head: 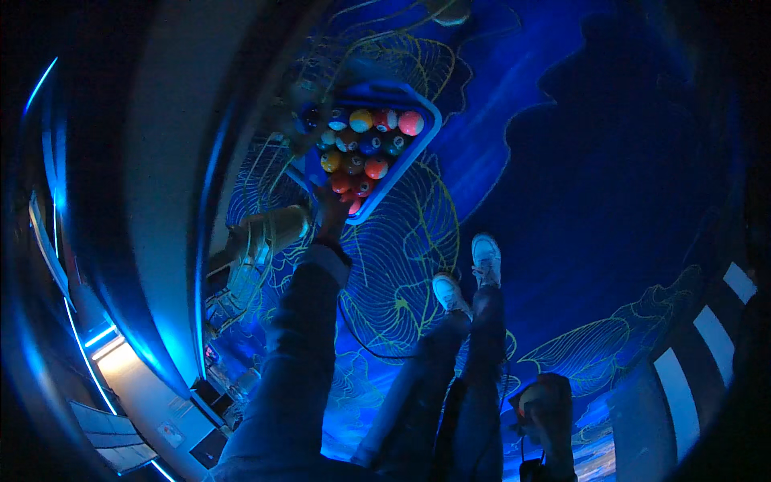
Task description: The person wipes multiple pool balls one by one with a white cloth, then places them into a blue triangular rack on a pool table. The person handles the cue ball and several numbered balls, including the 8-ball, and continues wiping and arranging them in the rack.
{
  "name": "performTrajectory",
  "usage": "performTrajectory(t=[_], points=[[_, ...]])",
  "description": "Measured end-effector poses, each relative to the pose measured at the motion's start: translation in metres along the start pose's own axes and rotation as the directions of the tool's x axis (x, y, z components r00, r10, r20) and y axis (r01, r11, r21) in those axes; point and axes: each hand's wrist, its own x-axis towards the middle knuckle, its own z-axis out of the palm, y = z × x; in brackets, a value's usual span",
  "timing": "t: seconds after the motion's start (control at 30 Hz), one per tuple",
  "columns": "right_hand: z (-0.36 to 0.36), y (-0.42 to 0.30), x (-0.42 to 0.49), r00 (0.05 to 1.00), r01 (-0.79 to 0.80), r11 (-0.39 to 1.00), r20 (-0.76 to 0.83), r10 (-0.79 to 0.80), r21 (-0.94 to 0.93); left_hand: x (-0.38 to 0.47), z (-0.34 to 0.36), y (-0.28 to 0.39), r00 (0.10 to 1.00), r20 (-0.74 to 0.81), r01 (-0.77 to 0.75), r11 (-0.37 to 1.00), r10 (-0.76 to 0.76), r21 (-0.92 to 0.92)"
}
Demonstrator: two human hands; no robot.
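A triangular tray or rack [415,172] with a raised rim holds several billiard balls [376,167], solid and striped. Near its lower corner, my left hand [330,214] reaches from below, fingers at the red balls [340,182]; shadow hides whether it grips one. At the lower right, my right hand [545,416] is closed around a rounded, orange-tinted object [532,400], with dark material about it. What that object is cannot be made out clearly.
A pale, curved panel [174,181] with a lit edge rises at the left. A thick cylindrical leg or post [274,232] lies left of my left hand. Below are patterned carpet [397,259] and my white shoes [485,256]; a thin dark cable [385,355] crosses the view.
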Motion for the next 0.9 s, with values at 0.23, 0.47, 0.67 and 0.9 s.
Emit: performTrajectory(t=[0.23, 0.47, 0.67, 0.9], points=[[-0.006, 0.022, 0.019, 0.997, -0.044, 0.999, -0.067, 0.043, -0.011, 0.037, 0.024, -0.062, 0.998, 0.008, -0.058, 0.995, 0.059, -0.082], [-0.001, 0.020, 0.027, 0.998, -0.037, 0.999, -0.055, 0.035, -0.032, 0.038, -0.033, -0.035, 0.971, 0.231, -0.078, 0.995, 0.062, 0.058], [-0.003, 0.021, 0.032, 0.999, -0.006, 0.998, -0.037, 0.004, -0.057, 0.035, -0.036, -0.032, 0.955, 0.296, 0.018, 0.992, 0.020, -0.124], [0.003, 0.021, 0.039, 1.000, 0.020, 0.997, -0.014, -0.021, -0.080, 0.030, -0.018, -0.036, 0.981, 0.156, -0.063, 0.949, 0.116, -0.309]])
